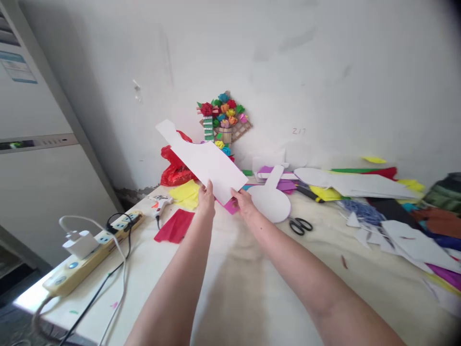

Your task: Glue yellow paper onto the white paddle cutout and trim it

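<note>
The left hand (206, 197) has its thumb on the near face of a white, flat, long-necked card cutout (212, 166), pinching its lower edge; the fingers behind are hidden. The right hand (244, 198) pinches the same cutout at its lower right corner. The cutout is held tilted above the bench (230, 278), left of and beyond the black-handled scissors (301, 226). A magenta piece (231, 205) shows below it; whether the two are joined, I cannot tell. Just beyond the scissors lies a white round-bodied cutout with a narrow neck (271, 202). Farther left of the scissors are a red rectangular sheet (175, 226), a white glue gun (162, 205) and a yellow crumpled sheet (185, 194). Behind these sits a shiny red plastic bag (173, 168), its contents unseen. Well beyond the scissors, against the wall, a pale slatted pot (225, 135) holds multicoloured craft flowers (230, 113).
</note>
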Tool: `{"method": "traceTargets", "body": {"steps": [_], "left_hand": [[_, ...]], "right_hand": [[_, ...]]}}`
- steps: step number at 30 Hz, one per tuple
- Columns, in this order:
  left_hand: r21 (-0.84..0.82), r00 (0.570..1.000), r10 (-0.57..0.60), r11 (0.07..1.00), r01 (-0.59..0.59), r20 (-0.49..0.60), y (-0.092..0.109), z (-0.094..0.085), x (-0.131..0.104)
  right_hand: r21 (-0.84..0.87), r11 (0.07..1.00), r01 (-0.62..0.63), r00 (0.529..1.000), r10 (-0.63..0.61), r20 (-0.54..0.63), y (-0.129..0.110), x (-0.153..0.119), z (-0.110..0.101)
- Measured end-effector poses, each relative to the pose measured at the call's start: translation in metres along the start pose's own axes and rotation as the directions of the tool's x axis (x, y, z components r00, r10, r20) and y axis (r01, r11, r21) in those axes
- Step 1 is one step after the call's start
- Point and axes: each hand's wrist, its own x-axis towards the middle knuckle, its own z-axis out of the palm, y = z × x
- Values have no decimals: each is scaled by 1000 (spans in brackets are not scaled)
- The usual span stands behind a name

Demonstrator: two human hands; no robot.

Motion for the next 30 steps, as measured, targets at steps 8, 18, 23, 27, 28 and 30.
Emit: {"method": "traceTargets", "body": {"steps": [8,18,23,27,28,30], "left_hand": [[-92,992,78,993,-69,101,-35,51,-45],[109,788,-193,981,159,585,-28,86,-74],[126,817,-140,989,83,559,-29,106,-78],[189,877,-86,982,-6,473,-42,114,-86],[208,878,-81,978,-21,472,-46,115,-89],[238,876,-70,970,-52,477,-53,116,-94]], "right_hand": [[-245,958,152,951,-209,-227,-47,-31,-80],[-333,941,62,984,-3,176,-95,-45,-169],[-132,987,86,995,-78,64,-101,-39,-194],[18,954,300,860,-262,-438,-112,-24,-216],[21,949,315,821,-262,-508,-116,-21,-222],[14,938,347,741,-265,-617,-125,-15,-237]]}}
